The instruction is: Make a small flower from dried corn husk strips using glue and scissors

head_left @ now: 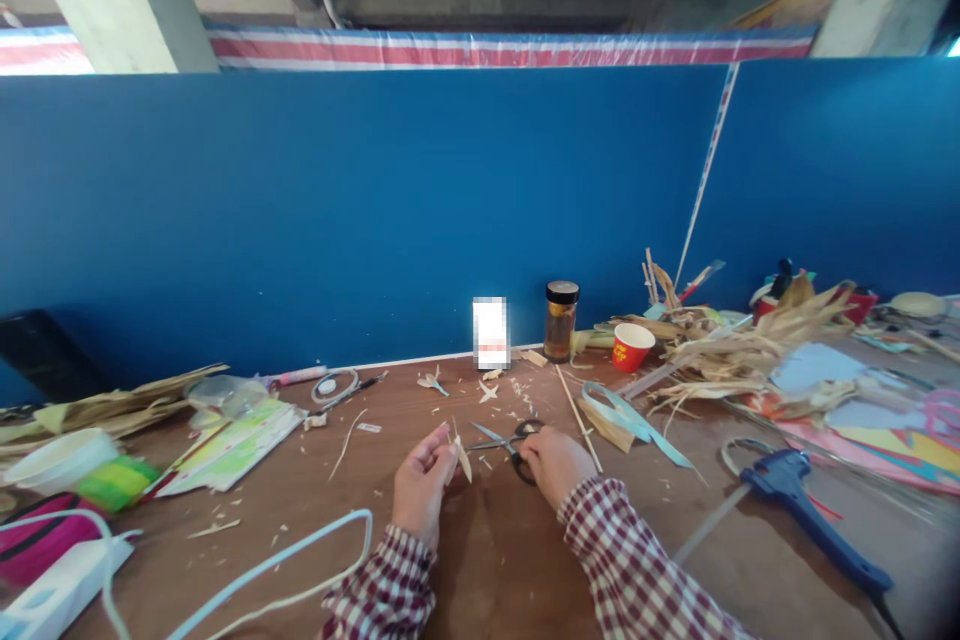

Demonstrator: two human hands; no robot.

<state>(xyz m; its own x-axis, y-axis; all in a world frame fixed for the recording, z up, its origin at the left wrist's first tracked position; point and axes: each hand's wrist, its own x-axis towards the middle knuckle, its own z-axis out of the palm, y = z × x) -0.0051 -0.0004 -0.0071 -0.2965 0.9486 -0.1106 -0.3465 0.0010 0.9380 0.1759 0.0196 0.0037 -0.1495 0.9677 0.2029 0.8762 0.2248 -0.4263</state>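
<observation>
My left hand [425, 482] pinches a small pale piece of corn husk [463, 460] between thumb and fingers, just above the brown table [517, 560]. To its right, my right hand [559, 465] has its fingers at the black handles of a pair of scissors [516, 442]. The scissors' blades are spread and point left toward the husk piece, apart from it. Small cut husk scraps [489, 390] lie scattered beyond both hands. A little husk shape with a blue-green stem [433, 381] rests farther back.
A blue glue gun [810, 505] lies at right, near a heap of dry husks [787, 330]. A dark-lidded jar [561, 322] and a red paper cup [634, 348] stand by the blue partition [360, 210]. At left are a white cable [277, 555] and a power strip [64, 585].
</observation>
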